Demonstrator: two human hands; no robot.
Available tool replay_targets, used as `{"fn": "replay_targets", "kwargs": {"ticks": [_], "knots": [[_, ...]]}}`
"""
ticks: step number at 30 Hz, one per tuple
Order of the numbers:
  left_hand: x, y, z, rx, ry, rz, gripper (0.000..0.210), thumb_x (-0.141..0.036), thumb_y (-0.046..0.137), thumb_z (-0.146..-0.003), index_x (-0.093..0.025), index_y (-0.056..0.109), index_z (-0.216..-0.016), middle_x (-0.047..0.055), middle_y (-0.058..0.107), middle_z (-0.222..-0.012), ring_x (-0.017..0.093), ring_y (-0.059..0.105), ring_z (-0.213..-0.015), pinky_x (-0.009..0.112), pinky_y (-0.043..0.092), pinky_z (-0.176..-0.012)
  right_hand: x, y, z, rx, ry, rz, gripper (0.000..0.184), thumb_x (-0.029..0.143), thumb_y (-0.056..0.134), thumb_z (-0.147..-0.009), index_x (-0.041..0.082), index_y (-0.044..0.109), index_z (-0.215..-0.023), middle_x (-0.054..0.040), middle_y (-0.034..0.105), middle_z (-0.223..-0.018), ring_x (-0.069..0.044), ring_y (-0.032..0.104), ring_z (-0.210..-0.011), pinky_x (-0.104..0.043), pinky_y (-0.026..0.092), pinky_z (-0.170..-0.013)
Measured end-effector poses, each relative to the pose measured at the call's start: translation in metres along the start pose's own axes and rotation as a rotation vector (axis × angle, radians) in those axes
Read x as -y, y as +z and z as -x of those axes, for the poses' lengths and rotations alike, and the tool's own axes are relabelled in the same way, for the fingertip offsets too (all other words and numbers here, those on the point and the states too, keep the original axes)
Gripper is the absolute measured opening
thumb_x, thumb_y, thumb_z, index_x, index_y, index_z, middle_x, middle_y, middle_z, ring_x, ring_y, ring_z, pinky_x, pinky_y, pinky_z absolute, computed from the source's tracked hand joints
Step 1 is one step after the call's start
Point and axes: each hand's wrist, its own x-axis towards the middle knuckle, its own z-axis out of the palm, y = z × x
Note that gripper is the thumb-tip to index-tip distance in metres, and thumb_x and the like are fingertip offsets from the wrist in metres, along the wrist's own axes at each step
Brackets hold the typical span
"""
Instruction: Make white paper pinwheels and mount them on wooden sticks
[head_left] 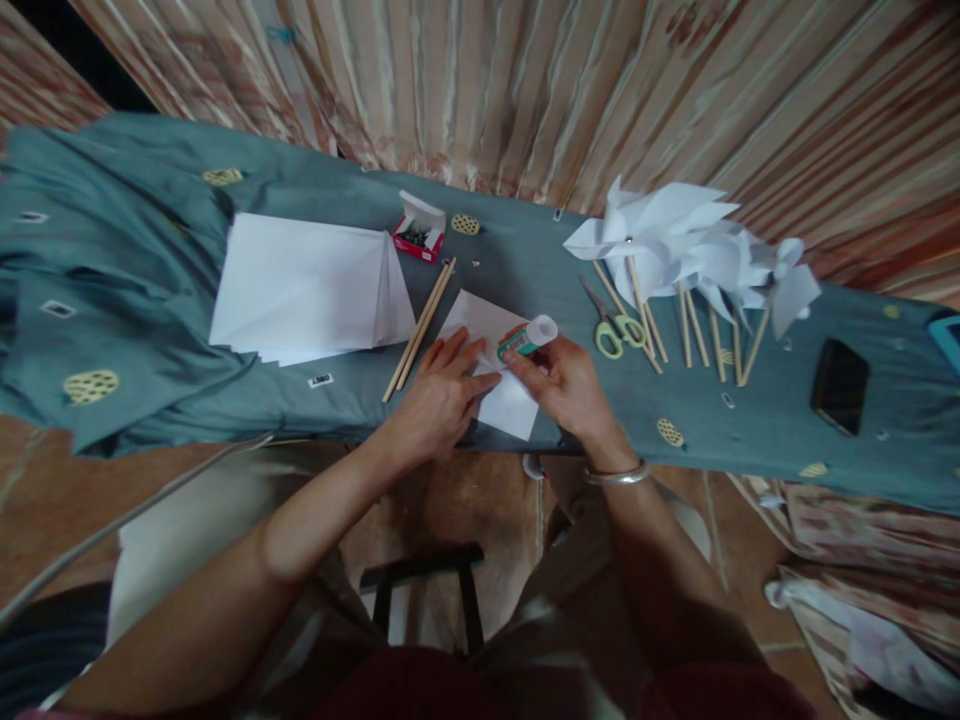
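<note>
Flat on the cloth before me lies a square sheet of white paper point(511, 408). My left hand point(448, 385) rests on its left side with the fingers spread, pressing it down. A green and white glue stick point(527, 338) is gripped in my right hand point(559, 382), tilted over the middle of the sheet. Its lower end is close to the paper; whether it touches, I cannot tell. Two wooden sticks point(420, 330) lie side by side just left of my left hand. Scissors with green handles point(619, 332) lie beyond my right hand, blades pointing away.
A stack of white paper point(304, 285) sits to the left, beside an open red box point(420, 235) of small dark pieces. Several white paper pinwheels point(675, 240) on sticks lie at the right. A black phone point(840, 388) is farther right on the green cloth point(750, 420).
</note>
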Motion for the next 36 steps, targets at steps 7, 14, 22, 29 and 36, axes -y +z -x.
{"fn": "replay_targets", "kwargs": {"ticks": [7,14,22,29,36], "knots": [[-0.001,-0.001,-0.001,0.010,-0.003,0.025,0.040,-0.011,0.049,-0.088,-0.023,0.068,-0.121,0.011,0.047,-0.148,0.034,0.027,-0.145,0.061,0.027,-0.114,0.004,0.005,0.001,0.004,-0.059,0.085,0.032,0.047,0.056,-0.089,0.017,0.062,-0.100,-0.0049,0.069,-0.081,-0.018,0.062,-0.071,-0.029,0.046,-0.065],[-0.001,0.001,0.000,-0.001,-0.003,0.019,0.040,-0.012,0.049,-0.089,-0.025,0.067,-0.122,0.009,0.047,-0.149,0.034,0.026,-0.146,0.060,0.027,-0.115,0.012,0.007,0.000,-0.007,-0.151,0.226,0.031,0.046,0.051,-0.093,0.017,0.060,-0.099,-0.0053,0.067,-0.078,-0.018,0.061,-0.067,-0.029,0.043,-0.063],[-0.003,-0.001,0.000,0.006,-0.010,0.025,0.039,-0.013,0.048,-0.090,-0.024,0.068,-0.122,0.010,0.045,-0.150,0.035,0.026,-0.146,0.061,0.026,-0.115,0.010,0.011,-0.005,-0.021,-0.154,0.298,0.032,0.049,0.047,-0.094,0.018,0.057,-0.094,-0.0055,0.066,-0.076,-0.019,0.059,-0.067,-0.029,0.042,-0.063],[-0.002,-0.001,0.000,0.003,0.001,0.012,0.039,-0.012,0.046,-0.090,-0.023,0.068,-0.121,0.011,0.044,-0.150,0.035,0.025,-0.146,0.061,0.026,-0.115,0.011,0.011,-0.005,-0.028,-0.118,0.310,0.036,0.053,0.046,-0.094,0.019,0.058,-0.095,-0.0059,0.067,-0.077,-0.020,0.060,-0.068,-0.030,0.041,-0.063],[-0.004,-0.003,0.000,0.015,-0.010,0.010,0.039,-0.013,0.048,-0.090,-0.024,0.068,-0.121,0.010,0.045,-0.150,0.035,0.026,-0.146,0.061,0.026,-0.115,0.015,0.008,-0.006,-0.011,-0.093,0.298,0.034,0.052,0.050,-0.092,0.020,0.058,-0.091,-0.0051,0.066,-0.074,-0.019,0.059,-0.065,-0.030,0.040,-0.061]]}}
